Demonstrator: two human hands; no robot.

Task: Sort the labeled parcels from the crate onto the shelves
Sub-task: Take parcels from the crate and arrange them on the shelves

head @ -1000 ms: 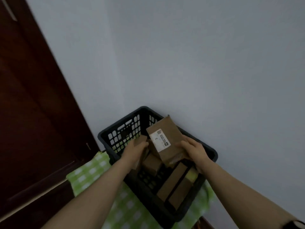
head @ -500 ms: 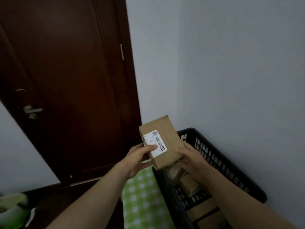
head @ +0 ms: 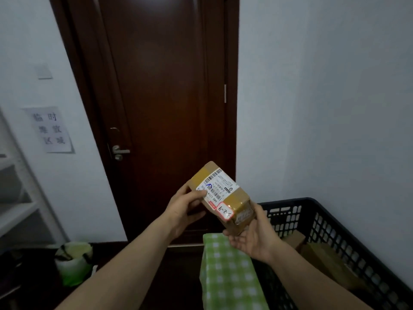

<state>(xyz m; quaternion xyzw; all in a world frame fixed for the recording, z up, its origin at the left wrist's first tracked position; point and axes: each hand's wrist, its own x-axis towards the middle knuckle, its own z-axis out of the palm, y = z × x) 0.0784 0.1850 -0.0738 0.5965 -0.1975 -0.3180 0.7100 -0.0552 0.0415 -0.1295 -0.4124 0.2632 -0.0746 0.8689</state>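
A taped cardboard parcel is held tilted in the air in front of a dark wooden door, above and left of the black plastic crate. Its upper end is gripped by the left hand, whose thumb is pressed on the white shipping label. Its lower end is cupped from beneath by the right hand, fingers curled up around it. A red-bordered handwritten sticker is seen near that end. More cardboard parcels are left in the crate, beside a green checked cloth. A white shelf unit is seen at the left edge.
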